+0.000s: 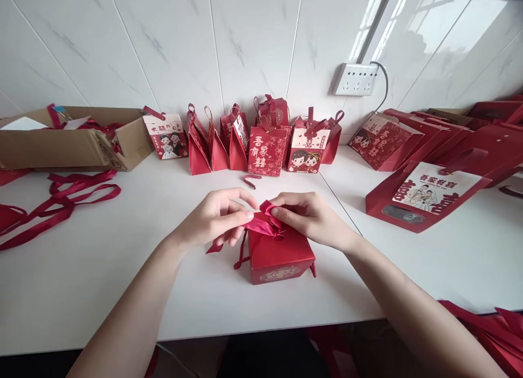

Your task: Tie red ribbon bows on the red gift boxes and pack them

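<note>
A red gift box [281, 258] with a printed front stands on the white table, a twisted cord hanging at its left side. Over its top lies a red satin ribbon [261, 225], knotted near the middle of the lid. My left hand [216, 217] pinches one part of the ribbon between thumb and finger, left of the knot; a loose end dangles below it. On the other side, my right hand [304, 214] grips a ribbon loop just above the lid. Part of the knot is hidden by the fingers.
Several small red boxes [267, 152] line the wall. An open cardboard box [53, 149] and loose ribbon [69, 198] lie left. At right are a windowed red box [425, 195] and more red packaging [408, 133]. A power strip [355, 79] is on the wall.
</note>
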Demonstrator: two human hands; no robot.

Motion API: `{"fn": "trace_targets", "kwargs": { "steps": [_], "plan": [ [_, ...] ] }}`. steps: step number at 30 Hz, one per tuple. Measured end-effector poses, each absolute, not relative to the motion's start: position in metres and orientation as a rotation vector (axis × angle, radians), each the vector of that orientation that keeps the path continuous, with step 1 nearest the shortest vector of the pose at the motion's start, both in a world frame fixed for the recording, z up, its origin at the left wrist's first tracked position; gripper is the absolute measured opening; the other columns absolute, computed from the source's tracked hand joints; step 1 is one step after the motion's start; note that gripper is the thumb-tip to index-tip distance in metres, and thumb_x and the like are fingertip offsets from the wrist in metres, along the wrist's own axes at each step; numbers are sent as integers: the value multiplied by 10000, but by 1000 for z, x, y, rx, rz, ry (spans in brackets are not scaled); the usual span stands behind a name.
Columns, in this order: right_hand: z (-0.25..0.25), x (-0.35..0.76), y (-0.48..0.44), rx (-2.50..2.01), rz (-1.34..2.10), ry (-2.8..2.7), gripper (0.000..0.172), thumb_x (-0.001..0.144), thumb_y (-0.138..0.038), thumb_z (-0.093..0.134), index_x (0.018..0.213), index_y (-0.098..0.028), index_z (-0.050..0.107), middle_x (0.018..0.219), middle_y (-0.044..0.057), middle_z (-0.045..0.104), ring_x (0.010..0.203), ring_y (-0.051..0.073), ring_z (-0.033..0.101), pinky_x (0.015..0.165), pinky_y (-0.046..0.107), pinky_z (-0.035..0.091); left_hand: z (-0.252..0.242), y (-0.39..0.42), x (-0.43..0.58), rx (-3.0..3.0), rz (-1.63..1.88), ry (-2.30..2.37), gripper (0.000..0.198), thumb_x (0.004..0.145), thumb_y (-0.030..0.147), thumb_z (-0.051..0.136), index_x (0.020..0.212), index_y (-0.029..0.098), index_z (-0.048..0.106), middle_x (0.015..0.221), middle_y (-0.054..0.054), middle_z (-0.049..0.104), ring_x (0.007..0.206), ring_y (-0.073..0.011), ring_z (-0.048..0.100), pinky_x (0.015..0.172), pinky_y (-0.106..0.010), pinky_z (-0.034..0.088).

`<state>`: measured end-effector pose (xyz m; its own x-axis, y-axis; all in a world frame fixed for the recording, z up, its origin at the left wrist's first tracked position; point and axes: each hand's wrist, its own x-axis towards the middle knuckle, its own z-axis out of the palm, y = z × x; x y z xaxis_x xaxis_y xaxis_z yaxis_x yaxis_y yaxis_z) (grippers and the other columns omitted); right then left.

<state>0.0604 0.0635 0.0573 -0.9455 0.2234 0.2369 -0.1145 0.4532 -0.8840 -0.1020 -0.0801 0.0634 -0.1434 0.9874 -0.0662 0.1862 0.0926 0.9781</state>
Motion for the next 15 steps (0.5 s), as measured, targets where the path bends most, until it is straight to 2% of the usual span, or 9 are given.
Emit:
{"fn": "trace_targets", "kwargs": {
  "steps": [2,5,8,12,15],
  "plan": [
    [58,53,64,-50,1515,-2393,148,888,-223,526,867,-152,654,746,2,627,619,100,529,585,231,424,66,-81,-103,1249,1202,1488,181,804,275,594,945,189,520,457,61,567,356,-87,468,340,-165,347],
    [54,50,61,-43,1562,-2326,45,843,-205,584,859,-165,595,781,5,649,665,109,579,635,243,461,73,-86,-102,1348,1125,1514,87,808,251,561,836,171,578,483,42,567,394,-79,481,401,-177,380],
    [48,56,58,-144,1596,-2215,148,811,-236,649,884,-190,530,745,-6,661,697,132,624,673,265,492,87,-92,-95,1538,919,1650,104,777,233,591,822,168,659,528,32,542,445,-85,474,422,-188,368],
    [43,65,56,-196,1641,-2151,178,787,-292,707,870,-179,597,799,26,690,767,160,662,717,281,519,104,-92,-85,1831,697,1843,184,763,166,601,907,223,700,479,57,457,380,-80,355,361,-209,248],
    [40,67,56,-156,1701,-2097,196,789,-333,716,857,-166,639,841,39,696,787,159,665,728,279,528,109,-84,-82,2031,657,1904,196,778,129,571,851,240,714,567,28,560,446,-105,434,403,-224,262]
  ]
}}
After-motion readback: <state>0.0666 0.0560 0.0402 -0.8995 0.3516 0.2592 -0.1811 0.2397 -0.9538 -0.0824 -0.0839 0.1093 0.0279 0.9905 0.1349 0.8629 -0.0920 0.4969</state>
